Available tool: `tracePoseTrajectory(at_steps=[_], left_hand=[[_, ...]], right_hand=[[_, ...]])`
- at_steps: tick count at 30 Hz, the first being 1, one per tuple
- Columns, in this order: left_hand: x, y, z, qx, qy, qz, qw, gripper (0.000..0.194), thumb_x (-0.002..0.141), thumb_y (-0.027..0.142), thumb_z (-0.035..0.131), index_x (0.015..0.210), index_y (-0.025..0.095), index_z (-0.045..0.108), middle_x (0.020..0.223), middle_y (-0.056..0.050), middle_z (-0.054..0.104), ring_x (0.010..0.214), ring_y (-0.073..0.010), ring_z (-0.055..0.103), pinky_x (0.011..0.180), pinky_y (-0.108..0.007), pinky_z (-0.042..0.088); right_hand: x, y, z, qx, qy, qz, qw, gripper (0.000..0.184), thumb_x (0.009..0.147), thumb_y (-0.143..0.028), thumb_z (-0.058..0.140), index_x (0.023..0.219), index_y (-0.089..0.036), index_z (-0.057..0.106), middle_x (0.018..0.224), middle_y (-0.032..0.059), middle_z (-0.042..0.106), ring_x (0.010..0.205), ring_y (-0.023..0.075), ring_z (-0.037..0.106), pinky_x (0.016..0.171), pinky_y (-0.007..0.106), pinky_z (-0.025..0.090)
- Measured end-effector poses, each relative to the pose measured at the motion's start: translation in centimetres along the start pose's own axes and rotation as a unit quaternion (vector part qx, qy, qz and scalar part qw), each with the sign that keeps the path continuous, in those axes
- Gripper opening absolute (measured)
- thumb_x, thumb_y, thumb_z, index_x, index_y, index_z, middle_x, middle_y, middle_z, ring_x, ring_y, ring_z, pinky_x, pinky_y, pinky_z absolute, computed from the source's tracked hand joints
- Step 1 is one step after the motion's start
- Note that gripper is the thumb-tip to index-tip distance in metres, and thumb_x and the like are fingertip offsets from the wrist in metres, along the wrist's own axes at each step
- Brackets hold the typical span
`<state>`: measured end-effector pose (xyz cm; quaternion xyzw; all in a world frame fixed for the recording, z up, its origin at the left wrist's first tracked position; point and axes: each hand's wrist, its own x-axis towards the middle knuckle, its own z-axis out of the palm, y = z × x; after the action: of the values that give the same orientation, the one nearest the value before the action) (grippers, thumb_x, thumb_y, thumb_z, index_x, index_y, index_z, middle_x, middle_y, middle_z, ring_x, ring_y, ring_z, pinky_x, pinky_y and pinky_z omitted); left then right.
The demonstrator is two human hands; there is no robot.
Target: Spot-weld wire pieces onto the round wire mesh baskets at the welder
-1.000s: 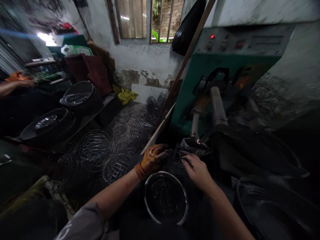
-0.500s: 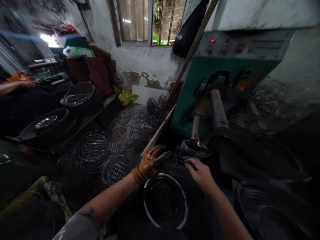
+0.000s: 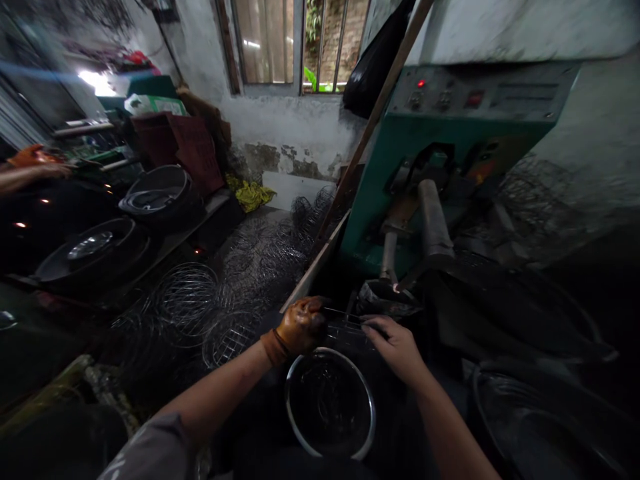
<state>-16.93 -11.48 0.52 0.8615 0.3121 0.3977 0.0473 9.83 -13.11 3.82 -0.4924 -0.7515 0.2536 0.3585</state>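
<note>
My left hand (image 3: 301, 327), in a stained orange glove, is closed around one end of a thin metal wire piece (image 3: 345, 313). At the other end of it, my bare right hand (image 3: 395, 343) pinches the wire between thumb and fingers. The wire runs level between both hands; its full shape is lost in the dark. Just below them is a round container with a shiny metal rim (image 3: 373, 407), its inside dark. Beyond the hands stands a green machine (image 3: 370, 200) with two metal arms, the lower ending near a small bright tip (image 3: 397, 289).
Round wire grids (image 3: 193, 300) and tangled wire lie on the floor to the left. Black basins (image 3: 95, 250) rest on a bench. A co-worker's gloved hand (image 3: 30, 157) is at far left, with sparks nearby. Another dark basin (image 3: 525, 407) sits at lower right.
My left hand's fingers, stretched out before, have closed on the wire. My right hand keeps its pinch, shifted slightly left. Sparks have appeared near the co-worker.
</note>
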Motion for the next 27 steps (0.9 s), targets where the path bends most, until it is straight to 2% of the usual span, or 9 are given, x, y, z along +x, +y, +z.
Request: tracePoseTrajectory(at_steps=[2, 5, 8, 11, 13, 16, 19, 22, 27], left_hand=[[-0.3, -0.5, -1.1, -0.026, -0.022, 0.020, 0.999, 0.021, 0.081, 0.039, 0.065, 0.085, 0.020, 0.072, 0.116, -0.014, 0.072, 0.115, -0.0283, 0.067, 0.096, -0.045, 0.058], [-0.9, -1.0, -2.6, 0.001, -0.041, 0.027, 0.999, 0.022, 0.080, 0.040, 0.065, 0.089, 0.022, 0.074, 0.131, -0.012, 0.068, 0.128, -0.0306, 0.060, 0.101, -0.049, 0.054], [-1.3, -0.9, -2.9, 0.029, -0.037, 0.015, 0.999, 0.021, 0.078, 0.041, 0.068, 0.083, 0.022, 0.074, 0.140, -0.011, 0.063, 0.132, -0.0333, 0.056, 0.102, -0.051, 0.052], [-0.9, -0.3, -1.7, 0.050, -0.041, -0.002, 0.998, 0.020, 0.075, 0.041, 0.071, 0.081, 0.022, 0.072, 0.147, -0.010, 0.058, 0.134, -0.0335, 0.054, 0.102, -0.052, 0.052], [-0.2, -0.1, -0.6, 0.063, -0.024, -0.005, 0.998, 0.018, 0.076, 0.039, 0.071, 0.081, 0.021, 0.071, 0.146, -0.010, 0.059, 0.132, -0.0326, 0.055, 0.100, -0.050, 0.053], [0.7, 0.0, 0.7, 0.060, 0.010, 0.012, 0.998, 0.018, 0.082, 0.035, 0.067, 0.087, 0.019, 0.072, 0.137, -0.012, 0.066, 0.127, -0.0296, 0.060, 0.101, -0.046, 0.054], [1.3, -0.1, 1.5, 0.054, 0.020, 0.024, 0.998, 0.023, 0.084, 0.038, 0.066, 0.092, 0.018, 0.073, 0.123, -0.013, 0.071, 0.118, -0.0272, 0.065, 0.098, -0.045, 0.055], [1.6, -0.3, 2.5, 0.067, 0.014, 0.028, 0.997, 0.027, 0.084, 0.043, 0.066, 0.094, 0.018, 0.074, 0.113, -0.014, 0.072, 0.113, -0.0284, 0.066, 0.095, -0.048, 0.056], [1.9, -0.9, 3.9, 0.070, -0.008, 0.015, 0.997, 0.019, 0.082, 0.033, 0.064, 0.086, 0.017, 0.073, 0.105, -0.014, 0.071, 0.098, -0.0264, 0.067, 0.086, -0.045, 0.058]], right_hand=[[0.1, -0.1, -0.3, 0.020, -0.006, 0.006, 1.000, 0.028, 0.091, -0.045, 0.059, 0.083, -0.025, 0.075, 0.095, 0.0084, 0.079, 0.090, 0.0269, 0.074, 0.082, 0.041, 0.059], [0.2, -0.5, -0.5, 0.030, -0.022, 0.007, 0.999, 0.027, 0.090, -0.044, 0.059, 0.082, -0.025, 0.076, 0.091, 0.0078, 0.079, 0.087, 0.0264, 0.075, 0.080, 0.039, 0.059], [0.4, -0.9, -0.3, 0.024, -0.042, 0.003, 0.999, 0.024, 0.089, -0.041, 0.059, 0.082, -0.025, 0.075, 0.087, 0.0066, 0.078, 0.084, 0.0259, 0.074, 0.079, 0.040, 0.059], [0.5, -1.1, 0.2, 0.024, -0.041, 0.004, 0.999, 0.023, 0.088, -0.040, 0.059, 0.081, -0.025, 0.075, 0.087, 0.0064, 0.079, 0.083, 0.0259, 0.075, 0.079, 0.039, 0.059], [0.4, -1.1, 0.3, 0.026, -0.032, 0.008, 0.999, 0.023, 0.088, -0.040, 0.059, 0.079, -0.025, 0.075, 0.085, 0.0060, 0.078, 0.081, 0.0256, 0.074, 0.077, 0.039, 0.058], [0.3, -1.1, -0.2, 0.018, -0.019, 0.019, 0.999, 0.025, 0.087, -0.043, 0.061, 0.076, -0.025, 0.075, 0.079, 0.0049, 0.077, 0.075, 0.0248, 0.073, 0.072, 0.037, 0.057], [0.2, -1.2, -0.9, 0.012, -0.003, 0.035, 0.999, 0.029, 0.085, -0.048, 0.063, 0.073, -0.025, 0.075, 0.075, 0.0050, 0.077, 0.070, 0.0250, 0.072, 0.069, 0.036, 0.057], [0.2, -1.3, -1.3, 0.017, 0.012, 0.046, 0.999, 0.033, 0.086, -0.052, 0.063, 0.072, -0.024, 0.075, 0.073, 0.0056, 0.076, 0.070, 0.0251, 0.072, 0.068, 0.036, 0.058], [0.6, -0.8, -1.2, 0.003, 0.040, 0.029, 0.999, 0.035, 0.087, -0.054, 0.062, 0.072, -0.025, 0.075, 0.075, 0.0057, 0.076, 0.071, 0.0249, 0.072, 0.070, 0.037, 0.058]])
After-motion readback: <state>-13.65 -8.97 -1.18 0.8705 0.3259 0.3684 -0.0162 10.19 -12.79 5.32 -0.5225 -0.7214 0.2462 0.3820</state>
